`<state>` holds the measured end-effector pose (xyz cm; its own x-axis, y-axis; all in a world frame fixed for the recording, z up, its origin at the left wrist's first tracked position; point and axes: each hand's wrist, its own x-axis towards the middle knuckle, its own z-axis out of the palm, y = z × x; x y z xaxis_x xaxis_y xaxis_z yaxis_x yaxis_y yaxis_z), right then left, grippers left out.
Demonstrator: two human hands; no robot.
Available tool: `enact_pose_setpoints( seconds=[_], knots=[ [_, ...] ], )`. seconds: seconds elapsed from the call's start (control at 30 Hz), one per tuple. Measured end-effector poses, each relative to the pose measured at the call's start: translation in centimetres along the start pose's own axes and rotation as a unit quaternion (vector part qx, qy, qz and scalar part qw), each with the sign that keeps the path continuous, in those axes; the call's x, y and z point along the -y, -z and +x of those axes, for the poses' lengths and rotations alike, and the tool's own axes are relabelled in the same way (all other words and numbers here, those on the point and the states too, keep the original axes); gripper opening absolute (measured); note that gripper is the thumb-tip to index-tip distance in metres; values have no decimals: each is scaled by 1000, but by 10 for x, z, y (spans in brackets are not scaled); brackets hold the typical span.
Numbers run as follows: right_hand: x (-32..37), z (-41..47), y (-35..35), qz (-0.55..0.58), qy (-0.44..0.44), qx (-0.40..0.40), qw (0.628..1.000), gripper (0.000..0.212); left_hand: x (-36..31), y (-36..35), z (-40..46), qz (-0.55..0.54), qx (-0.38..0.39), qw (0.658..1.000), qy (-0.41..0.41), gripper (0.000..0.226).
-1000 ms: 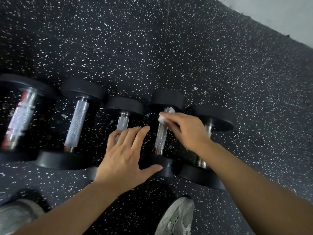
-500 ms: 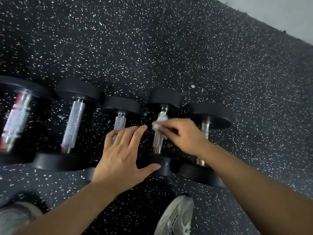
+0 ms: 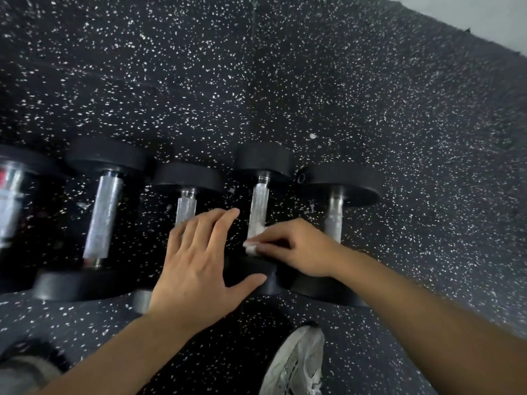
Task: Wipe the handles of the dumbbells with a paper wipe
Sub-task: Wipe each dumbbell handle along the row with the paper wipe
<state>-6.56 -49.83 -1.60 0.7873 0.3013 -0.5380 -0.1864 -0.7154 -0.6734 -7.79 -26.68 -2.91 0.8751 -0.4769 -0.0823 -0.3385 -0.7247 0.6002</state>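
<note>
- My right hand [image 3: 296,246] has its fingers [image 3: 263,242] pinched shut on a small crumpled white paper wipe [image 3: 252,248], pressed against the near end of the knurled silver handle [image 3: 258,206] of the 4th black round-headed dumbbell [image 3: 263,159] in the row.
- My left hand [image 3: 196,269] lies flat and spread, holding nothing; its thumb rests on that dumbbell's near black head [image 3: 256,277], and its fingers cover the lower part of the 3rd dumbbell's silver handle [image 3: 186,205].
- 5 dumbbells lie side by side on the black rubber floor speckled with white [image 3: 285,81], handles pointing away from me.
- How far along: I judge I am at the bottom of a stroke on handle 4. Nothing shows which handles are already clean, so I cannot tell what is done.
- Left to check or wipe: the 1st handle with red marks [image 3: 10,201], the long 2nd handle [image 3: 104,215], the 3rd, and the 5th handle [image 3: 333,220], partly hidden behind my right hand.
- Containers: none in view, neither a wipe box nor a bin.
- My pale grey sneaker [image 3: 296,363] stands just below the row.
</note>
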Motion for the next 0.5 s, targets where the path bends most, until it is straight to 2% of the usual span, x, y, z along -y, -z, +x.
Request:
enact_pose_setpoints(
  seconds=[0.17,0.27,0.4,0.5],
  knots=[
    [-2,-53,50,103,-30,-222,969,22,-34,-17,12,-51,25,997,-47,105],
    [-18,-84,78,51,-67,-301,950,14,-53,-28,17,-54,52,994,-79,109],
    [-49,-90,83,-59,-127,-243,960,17,-66,-40,27,-38,70,992,-100,112],
    [-68,-79,70,-97,-124,-213,964,31,-67,-45,34,-12,84,991,-103,114]
  ],
)
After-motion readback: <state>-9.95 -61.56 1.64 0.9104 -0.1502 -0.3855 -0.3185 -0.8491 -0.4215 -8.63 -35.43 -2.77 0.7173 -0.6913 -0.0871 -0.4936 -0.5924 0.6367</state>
